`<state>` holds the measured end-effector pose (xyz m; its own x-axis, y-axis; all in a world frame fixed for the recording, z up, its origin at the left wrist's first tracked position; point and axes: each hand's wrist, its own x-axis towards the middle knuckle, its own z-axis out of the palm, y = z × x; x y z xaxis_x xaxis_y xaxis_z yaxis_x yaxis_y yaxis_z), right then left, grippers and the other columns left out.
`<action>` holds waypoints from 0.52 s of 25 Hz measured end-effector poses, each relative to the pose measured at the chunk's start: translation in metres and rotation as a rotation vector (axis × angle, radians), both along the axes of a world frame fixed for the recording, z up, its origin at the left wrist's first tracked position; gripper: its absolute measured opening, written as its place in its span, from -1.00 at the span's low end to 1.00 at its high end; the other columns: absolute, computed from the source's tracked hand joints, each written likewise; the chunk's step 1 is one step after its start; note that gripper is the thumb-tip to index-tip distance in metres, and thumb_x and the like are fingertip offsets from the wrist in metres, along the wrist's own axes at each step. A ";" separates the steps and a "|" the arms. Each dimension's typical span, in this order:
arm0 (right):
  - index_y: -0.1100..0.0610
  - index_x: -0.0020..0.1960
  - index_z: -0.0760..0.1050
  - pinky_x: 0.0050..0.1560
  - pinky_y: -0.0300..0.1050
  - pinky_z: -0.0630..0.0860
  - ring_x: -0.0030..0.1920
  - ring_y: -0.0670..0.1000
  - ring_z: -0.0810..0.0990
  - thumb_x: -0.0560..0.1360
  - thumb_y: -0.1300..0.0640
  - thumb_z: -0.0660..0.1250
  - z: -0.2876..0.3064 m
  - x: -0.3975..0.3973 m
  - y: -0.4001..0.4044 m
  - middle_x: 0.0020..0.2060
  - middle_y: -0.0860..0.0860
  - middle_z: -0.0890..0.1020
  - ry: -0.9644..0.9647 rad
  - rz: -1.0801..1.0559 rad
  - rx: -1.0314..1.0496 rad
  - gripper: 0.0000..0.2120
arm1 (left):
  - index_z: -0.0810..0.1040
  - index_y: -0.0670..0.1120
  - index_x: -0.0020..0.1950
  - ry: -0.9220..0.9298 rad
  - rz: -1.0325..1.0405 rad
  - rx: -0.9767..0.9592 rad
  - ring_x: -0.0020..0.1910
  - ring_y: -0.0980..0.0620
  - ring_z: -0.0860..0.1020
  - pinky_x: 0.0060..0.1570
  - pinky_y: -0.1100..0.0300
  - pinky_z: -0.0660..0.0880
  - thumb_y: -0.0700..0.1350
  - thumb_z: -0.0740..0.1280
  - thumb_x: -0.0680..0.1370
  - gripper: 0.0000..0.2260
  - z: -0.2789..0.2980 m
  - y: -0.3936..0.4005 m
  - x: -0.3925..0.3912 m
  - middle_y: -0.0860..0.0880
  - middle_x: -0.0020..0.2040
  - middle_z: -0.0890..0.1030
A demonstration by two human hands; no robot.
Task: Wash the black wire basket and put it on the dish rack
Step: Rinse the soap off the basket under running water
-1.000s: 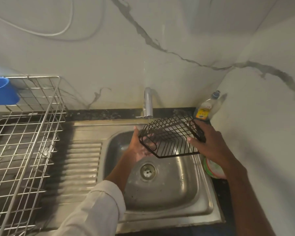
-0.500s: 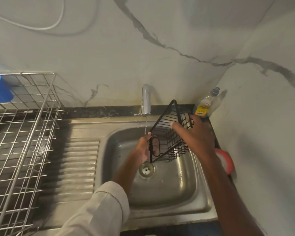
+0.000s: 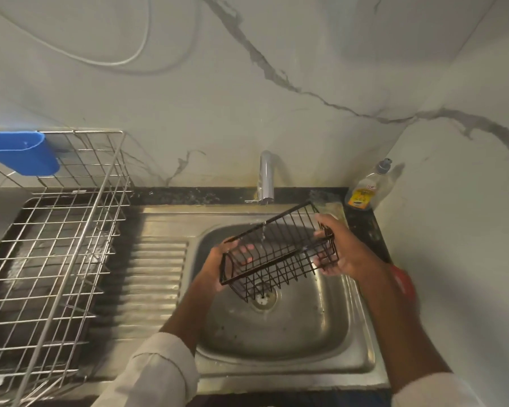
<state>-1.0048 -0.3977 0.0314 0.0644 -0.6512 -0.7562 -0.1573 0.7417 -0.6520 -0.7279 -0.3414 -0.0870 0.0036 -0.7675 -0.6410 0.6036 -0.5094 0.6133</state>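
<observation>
Black wire basket (image 3: 279,254) is being held over the sink (image 3: 279,339), gripped at both short ends. Left hand (image 3: 218,267) is wrapping the left end: fingers (image 3: 246,248) are curling through to the inside and showing behind the wires, palm sitting against the outside of the end panel. Right hand (image 3: 340,249) is clamping the right end, fingers hooking over the top rim and thumb side underneath; exact finger placement there is hard to read through the wire and motion blur.

Basket look: rectangular, thin black wire, open top, closely spaced parallel bars on the long sides and bottom, heavier rim wire. It is tilting, with the far-right corner high and the near-left corner low, opening facing up and toward the camera.

A thin stream of water (image 3: 263,233) is falling from the tap (image 3: 265,177) through the far rim, roughly mid-length. Basket's low corner is hanging just above the drain (image 3: 263,299) and partly covering it; can't tell whether it's touching the sink floor.

Hard to make out: a red round item (image 3: 401,282) right of the sink is blurred and partly behind the right forearm. Label on the soap bottle (image 3: 368,189) in the far-right corner is unreadable. Dish rack (image 3: 50,259) is sitting well apart on the left, cut off by the frame edge, with a blue cup (image 3: 21,155) hanging on its far rim.
</observation>
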 end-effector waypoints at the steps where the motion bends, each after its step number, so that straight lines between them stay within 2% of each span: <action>1: 0.02 0.10 0.56 -0.01 0.08 0.61 -0.02 0.16 0.62 0.31 -0.40 0.46 -0.008 0.005 -0.002 0.08 0.19 0.62 -0.054 -0.046 0.000 -0.41 | 0.58 -0.14 0.22 -0.013 0.044 0.036 -0.18 -0.13 0.69 -0.22 0.04 0.68 -0.16 0.25 0.69 -0.83 0.000 0.008 0.003 -0.20 0.03 0.73; 3: -0.07 0.09 0.55 0.14 0.10 0.58 0.13 0.17 0.57 0.39 -0.35 0.44 -0.027 0.017 -0.001 0.14 0.15 0.57 -0.105 -0.164 -0.042 -0.56 | 0.59 -0.09 0.16 -0.088 0.114 0.079 -0.19 -0.13 0.64 -0.12 -0.07 0.66 -0.16 0.27 0.67 -0.87 0.000 0.023 0.006 -0.17 -0.02 0.69; 4: -0.10 0.15 0.55 0.18 0.12 0.56 0.18 0.18 0.55 0.38 -0.34 0.45 -0.037 0.025 0.001 0.19 0.13 0.55 -0.111 -0.183 -0.055 -0.53 | 0.59 -0.08 0.19 -0.158 0.129 0.084 -0.17 -0.12 0.61 -0.04 -0.15 0.63 -0.15 0.28 0.67 -0.86 0.002 0.030 0.008 -0.16 -0.01 0.66; 6: -0.06 0.29 0.49 0.22 0.18 0.52 0.23 0.18 0.52 0.30 -0.38 0.47 -0.061 0.042 0.002 0.28 0.08 0.52 -0.080 -0.188 -0.029 -0.33 | 0.58 -0.12 0.31 -0.294 0.156 0.071 -0.17 -0.10 0.55 0.05 -0.21 0.57 -0.14 0.28 0.68 -0.77 0.011 0.045 0.008 -0.11 -0.08 0.63; 8: 0.00 0.36 0.43 0.22 0.29 0.50 0.24 0.22 0.53 0.30 -0.36 0.47 -0.089 0.058 -0.001 0.29 0.11 0.51 -0.125 -0.238 0.045 -0.24 | 0.53 -0.14 0.40 -0.376 0.133 0.029 -0.21 -0.04 0.54 -0.04 -0.06 0.53 -0.09 0.28 0.70 -0.71 0.034 0.059 0.010 -0.06 -0.16 0.62; 9: 0.03 0.35 0.44 0.18 0.29 0.52 0.22 0.24 0.55 0.36 -0.34 0.44 -0.098 0.063 -0.002 0.29 0.15 0.52 -0.148 -0.247 0.057 -0.30 | 0.51 -0.11 0.41 -0.417 0.078 0.002 -0.16 -0.04 0.57 -0.04 -0.01 0.53 -0.01 0.29 0.71 -0.69 0.050 0.065 0.013 -0.08 -0.10 0.63; 10: 0.05 0.33 0.45 0.12 0.26 0.55 0.19 0.26 0.57 0.44 -0.31 0.40 -0.102 0.065 -0.003 0.30 0.19 0.53 -0.155 -0.239 0.052 -0.39 | 0.51 -0.06 0.41 -0.441 0.004 -0.028 -0.03 -0.07 0.61 0.03 -0.03 0.56 0.11 0.25 0.72 -0.65 0.064 0.071 0.014 -0.11 0.03 0.65; 12: 0.08 0.34 0.47 0.01 0.20 0.60 0.16 0.31 0.60 0.55 -0.26 0.30 -0.102 0.066 -0.003 0.30 0.25 0.54 -0.148 -0.141 0.054 -0.48 | 0.50 0.02 0.46 -0.425 -0.080 -0.082 0.30 -0.14 0.55 0.31 -0.26 0.51 0.34 0.08 0.72 -0.48 0.084 0.078 0.018 -0.14 0.36 0.58; 13: 0.09 0.35 0.48 -0.04 0.17 0.61 0.16 0.33 0.60 0.58 -0.25 0.27 -0.100 0.064 -0.002 0.28 0.27 0.56 -0.157 -0.092 0.055 -0.49 | 0.46 0.04 0.52 -0.397 -0.071 -0.079 0.37 -0.15 0.49 0.36 -0.32 0.46 0.38 0.02 0.70 -0.41 0.090 0.077 0.019 -0.12 0.47 0.50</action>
<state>-0.9407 -0.4000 -0.0684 0.1264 -0.6174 -0.7764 0.0132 0.7837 -0.6210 -0.7086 -0.2642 0.0027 0.1840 -0.8218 -0.5392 0.2770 -0.4830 0.8306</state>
